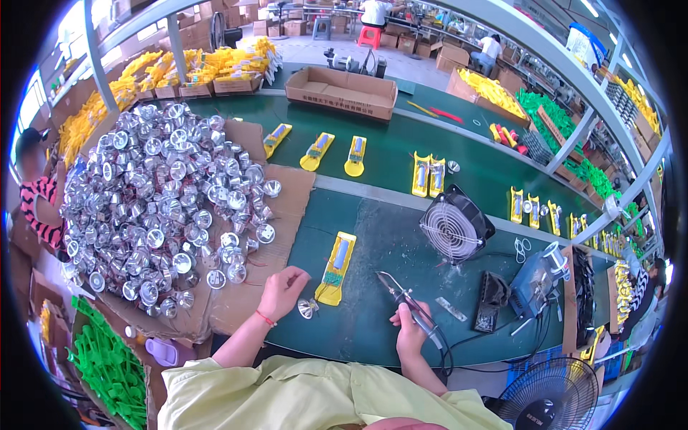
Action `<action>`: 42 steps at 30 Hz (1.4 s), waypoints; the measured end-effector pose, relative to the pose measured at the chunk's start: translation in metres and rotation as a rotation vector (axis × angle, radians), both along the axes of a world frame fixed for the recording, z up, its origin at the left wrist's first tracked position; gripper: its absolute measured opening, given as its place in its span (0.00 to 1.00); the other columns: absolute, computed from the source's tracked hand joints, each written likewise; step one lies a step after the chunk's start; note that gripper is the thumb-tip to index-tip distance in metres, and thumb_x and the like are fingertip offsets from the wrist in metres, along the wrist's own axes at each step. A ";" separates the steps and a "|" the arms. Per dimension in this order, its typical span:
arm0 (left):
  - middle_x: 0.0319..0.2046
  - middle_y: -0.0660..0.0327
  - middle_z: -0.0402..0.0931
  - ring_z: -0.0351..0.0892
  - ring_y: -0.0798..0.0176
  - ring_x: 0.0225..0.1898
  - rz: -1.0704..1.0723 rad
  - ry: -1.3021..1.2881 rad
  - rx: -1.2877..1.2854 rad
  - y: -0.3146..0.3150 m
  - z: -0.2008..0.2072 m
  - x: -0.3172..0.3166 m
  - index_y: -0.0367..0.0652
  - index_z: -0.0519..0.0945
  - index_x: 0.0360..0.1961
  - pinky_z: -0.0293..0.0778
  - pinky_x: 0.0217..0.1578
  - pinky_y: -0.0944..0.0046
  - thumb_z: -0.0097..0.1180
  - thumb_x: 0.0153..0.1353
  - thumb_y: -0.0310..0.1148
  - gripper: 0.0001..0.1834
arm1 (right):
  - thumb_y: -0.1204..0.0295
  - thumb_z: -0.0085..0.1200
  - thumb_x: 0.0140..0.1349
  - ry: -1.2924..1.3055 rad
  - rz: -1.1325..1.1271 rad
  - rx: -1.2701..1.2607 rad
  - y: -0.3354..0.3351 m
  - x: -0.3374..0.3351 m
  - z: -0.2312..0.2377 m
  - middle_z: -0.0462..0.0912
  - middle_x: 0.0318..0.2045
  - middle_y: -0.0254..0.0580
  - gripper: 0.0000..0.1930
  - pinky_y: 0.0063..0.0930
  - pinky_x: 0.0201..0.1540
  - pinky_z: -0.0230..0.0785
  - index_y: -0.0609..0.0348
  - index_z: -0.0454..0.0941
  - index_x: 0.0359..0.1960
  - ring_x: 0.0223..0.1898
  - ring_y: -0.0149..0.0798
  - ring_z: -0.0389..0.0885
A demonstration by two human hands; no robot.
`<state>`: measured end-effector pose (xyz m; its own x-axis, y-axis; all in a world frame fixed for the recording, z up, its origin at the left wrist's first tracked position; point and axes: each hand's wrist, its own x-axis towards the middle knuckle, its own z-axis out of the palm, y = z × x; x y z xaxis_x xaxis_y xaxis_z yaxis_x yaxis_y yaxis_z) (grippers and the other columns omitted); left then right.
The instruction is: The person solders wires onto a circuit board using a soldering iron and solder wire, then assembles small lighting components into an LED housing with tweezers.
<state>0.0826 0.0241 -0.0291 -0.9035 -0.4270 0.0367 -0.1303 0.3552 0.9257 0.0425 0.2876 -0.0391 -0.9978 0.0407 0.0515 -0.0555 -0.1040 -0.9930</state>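
My left hand (282, 294) is closed in a pinch just left of a yellow flashlight half-shell (329, 294); whatever its fingertips hold is too small to make out. In that shell lie a grey-blue battery (342, 252) and a small green circuit board (332, 279). A silver reflector cup (307, 309) rests on the bench below my left fingers, beside the shell's lower end. My right hand (410, 331) grips a soldering iron (430, 328), its tip pointing up and left, to the right of the shell and apart from it.
A heap of silver reflector cups (165, 201) covers cardboard on the left. Beyond the bench, a green conveyor belt (387, 143) carries several yellow shells. A square fan (456, 223), a black iron stand (491, 304) and a blue soldering station (536, 283) stand right; a cardboard tray (340, 107) lies far.
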 end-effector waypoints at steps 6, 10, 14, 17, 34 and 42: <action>0.12 0.65 0.63 0.60 0.74 0.16 0.092 -0.034 -0.073 -0.007 0.017 0.026 0.38 0.77 0.36 0.62 0.21 0.73 0.47 0.55 0.25 0.09 | 0.72 0.54 0.57 0.017 -0.006 -0.027 -0.001 -0.003 -0.002 0.74 0.22 0.38 0.11 0.16 0.21 0.64 0.65 0.68 0.36 0.18 0.28 0.73; 0.17 0.63 0.67 0.65 0.72 0.18 0.148 0.021 -0.045 -0.008 0.007 0.046 0.39 0.77 0.35 0.65 0.23 0.72 0.50 0.52 0.23 0.09 | 0.72 0.54 0.56 0.030 -0.013 -0.008 -0.004 -0.005 -0.003 0.74 0.23 0.38 0.11 0.16 0.21 0.64 0.65 0.68 0.36 0.18 0.27 0.73; 0.28 0.58 0.70 0.73 0.63 0.27 0.058 0.155 -0.294 -0.003 0.005 0.061 0.41 0.77 0.36 0.70 0.28 0.67 0.53 0.48 0.23 0.11 | 0.72 0.54 0.56 0.046 -0.023 -0.006 -0.007 -0.005 -0.002 0.74 0.21 0.38 0.10 0.16 0.20 0.63 0.64 0.69 0.35 0.18 0.28 0.72; 0.30 0.56 0.71 0.74 0.57 0.31 0.034 0.161 -0.311 0.000 0.001 0.069 0.42 0.77 0.35 0.72 0.31 0.63 0.54 0.48 0.24 0.10 | 0.72 0.55 0.56 0.073 -0.051 0.001 -0.006 -0.003 -0.006 0.74 0.21 0.38 0.10 0.15 0.19 0.63 0.63 0.69 0.35 0.17 0.27 0.72; 0.29 0.59 0.73 0.72 0.54 0.34 0.026 0.317 -0.447 0.002 -0.018 0.070 0.43 0.78 0.27 0.69 0.36 0.59 0.55 0.45 0.24 0.06 | 0.69 0.54 0.57 0.179 -0.064 0.120 -0.008 -0.001 -0.010 0.75 0.21 0.37 0.11 0.15 0.19 0.64 0.64 0.70 0.36 0.17 0.26 0.73; 0.28 0.59 0.74 0.72 0.54 0.34 0.013 0.321 -0.436 0.000 -0.018 0.074 0.42 0.79 0.26 0.69 0.36 0.59 0.54 0.46 0.24 0.05 | 0.68 0.53 0.59 0.195 -0.039 0.121 -0.010 0.001 -0.009 0.75 0.24 0.37 0.13 0.15 0.18 0.63 0.64 0.69 0.39 0.17 0.26 0.73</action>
